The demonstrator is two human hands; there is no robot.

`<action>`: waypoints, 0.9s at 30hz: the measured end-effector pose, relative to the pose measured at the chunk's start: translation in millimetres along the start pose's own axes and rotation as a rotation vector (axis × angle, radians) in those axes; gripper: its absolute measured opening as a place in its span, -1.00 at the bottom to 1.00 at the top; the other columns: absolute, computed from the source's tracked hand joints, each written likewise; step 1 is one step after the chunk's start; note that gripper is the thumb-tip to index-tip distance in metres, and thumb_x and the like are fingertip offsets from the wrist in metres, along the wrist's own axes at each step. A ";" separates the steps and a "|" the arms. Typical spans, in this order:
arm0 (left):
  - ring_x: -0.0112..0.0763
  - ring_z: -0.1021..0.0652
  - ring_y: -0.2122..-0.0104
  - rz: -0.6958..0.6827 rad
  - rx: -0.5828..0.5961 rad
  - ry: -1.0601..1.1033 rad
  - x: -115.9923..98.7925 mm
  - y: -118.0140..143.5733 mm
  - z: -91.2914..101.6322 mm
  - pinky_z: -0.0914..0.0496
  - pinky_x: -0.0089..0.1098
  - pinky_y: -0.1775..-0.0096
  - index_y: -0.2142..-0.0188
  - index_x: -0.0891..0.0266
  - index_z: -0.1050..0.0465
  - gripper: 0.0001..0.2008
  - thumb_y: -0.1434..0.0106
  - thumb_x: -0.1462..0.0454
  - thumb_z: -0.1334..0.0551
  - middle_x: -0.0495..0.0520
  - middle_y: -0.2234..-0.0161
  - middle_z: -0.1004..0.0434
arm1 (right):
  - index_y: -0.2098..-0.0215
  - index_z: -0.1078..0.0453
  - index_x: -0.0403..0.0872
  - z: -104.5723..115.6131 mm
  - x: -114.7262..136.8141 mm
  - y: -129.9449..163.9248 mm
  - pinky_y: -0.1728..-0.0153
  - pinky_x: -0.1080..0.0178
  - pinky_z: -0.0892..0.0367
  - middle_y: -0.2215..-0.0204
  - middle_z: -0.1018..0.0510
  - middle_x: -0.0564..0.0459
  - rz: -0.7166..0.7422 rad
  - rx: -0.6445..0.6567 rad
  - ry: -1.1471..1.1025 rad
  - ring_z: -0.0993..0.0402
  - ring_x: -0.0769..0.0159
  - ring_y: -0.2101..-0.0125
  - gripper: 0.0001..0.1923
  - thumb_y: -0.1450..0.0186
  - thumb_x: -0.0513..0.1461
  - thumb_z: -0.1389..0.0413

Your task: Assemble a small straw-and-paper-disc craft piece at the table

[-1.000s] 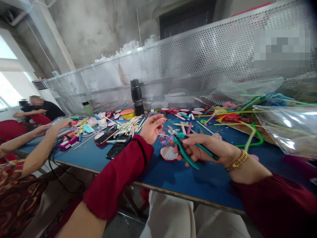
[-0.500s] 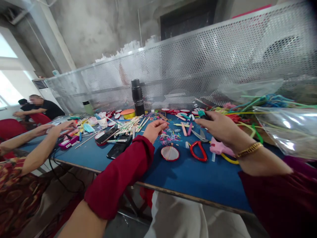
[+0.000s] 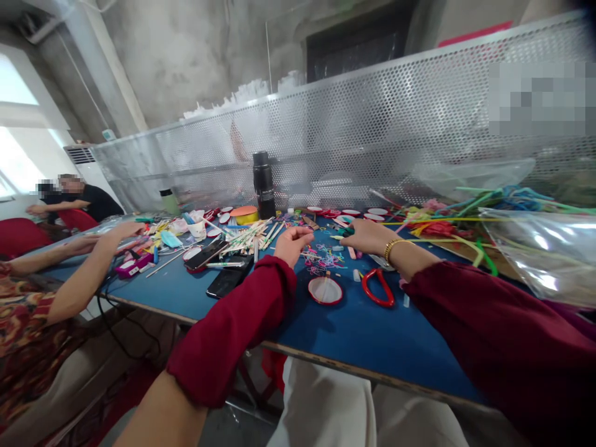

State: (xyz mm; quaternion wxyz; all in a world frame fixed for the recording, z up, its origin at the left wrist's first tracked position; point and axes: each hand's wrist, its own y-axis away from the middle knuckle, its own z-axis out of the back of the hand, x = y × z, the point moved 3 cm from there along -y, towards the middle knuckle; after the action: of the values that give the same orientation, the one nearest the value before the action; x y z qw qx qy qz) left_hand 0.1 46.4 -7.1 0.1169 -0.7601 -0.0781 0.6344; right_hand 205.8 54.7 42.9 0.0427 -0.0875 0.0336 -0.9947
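Note:
My left hand (image 3: 294,244) is closed, thumb and forefinger pinched together above the table; what they hold, if anything, is too small to make out. My right hand (image 3: 372,241) reaches over the pens, its fingers closed on a small tool with a dark green handle (image 3: 346,231), largely hidden by the fingers. Below and between the hands lies a heap of colourful small rubber bands (image 3: 323,258). A round white lid with a red rim (image 3: 325,290) sits nearer me, a thin stick across it. Red-handled scissors (image 3: 378,288) lie under my right wrist, their blades mostly covered.
A black bottle (image 3: 264,186) stands behind a pile of paper straws (image 3: 251,237). Dark phones (image 3: 229,277) lie left of my left arm. Plastic bags (image 3: 540,248) and coloured strips fill the right. A neighbour's hands (image 3: 123,231) work at the left. A perforated metal screen (image 3: 349,124) borders the back.
My right hand has moved left and slightly down with the green-handled tool, its sleeve now covering the pink item by the scissors. My left hand stays pinched in about the same place.

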 end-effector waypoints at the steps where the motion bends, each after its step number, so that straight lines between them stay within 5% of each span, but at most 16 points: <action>1: -0.58 -0.32 0.55 -0.005 -0.001 -0.004 -1.5 0.7 -0.1 -0.17 -0.47 0.47 0.33 0.27 -0.52 -0.85 -0.11 0.30 -0.42 -0.08 0.50 -0.46 | -0.08 -0.46 -0.20 -3.0 -1.9 -1.9 0.11 0.15 -0.40 0.13 -0.67 -0.24 -0.004 0.012 0.005 -0.59 -0.02 0.04 -0.45 -0.21 -0.05 -0.16; 7: -0.55 -0.36 0.50 -0.011 0.008 0.011 -6.5 4.6 -2.9 -0.22 -0.46 0.42 0.34 0.26 -0.51 -0.80 -0.13 0.21 -0.45 -0.05 0.48 -0.48 | -0.14 -0.44 -0.19 -15.9 -2.2 -3.5 0.11 0.11 -0.40 0.06 -0.64 -0.27 -0.002 -0.003 0.006 -0.56 -0.07 -0.02 -0.37 -0.22 0.01 -0.16; 17: -0.57 -0.32 0.53 0.014 -0.068 0.024 2.4 -2.2 2.1 -0.20 -0.46 0.43 0.29 0.27 -0.54 -0.83 -0.11 0.31 -0.44 -0.10 0.49 -0.43 | -0.01 -0.54 -0.17 -36.6 50.5 -42.0 0.14 0.11 -0.43 0.06 -0.64 -0.30 -0.008 0.016 0.102 -0.59 -0.05 0.07 -0.50 -0.17 -0.07 -0.25; 27: -0.57 -0.30 0.53 -0.009 -0.084 0.007 2.7 -4.5 5.0 -0.20 -0.45 0.41 0.33 0.26 -0.53 -0.90 -0.14 0.33 -0.40 -0.10 0.52 -0.39 | -0.21 -0.44 0.01 -46.4 46.3 -83.7 -0.13 -0.16 -0.23 -0.17 -0.53 -0.21 0.126 -0.051 0.117 -0.39 -0.16 -0.18 -0.34 -0.21 0.05 -0.30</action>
State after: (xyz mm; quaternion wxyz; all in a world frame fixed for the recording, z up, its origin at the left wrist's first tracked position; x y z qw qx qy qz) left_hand -4.3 51.8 -9.3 0.0880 -0.7664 -0.1074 0.6272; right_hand 145.5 136.5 11.5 0.1009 -0.0282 0.0669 -0.9922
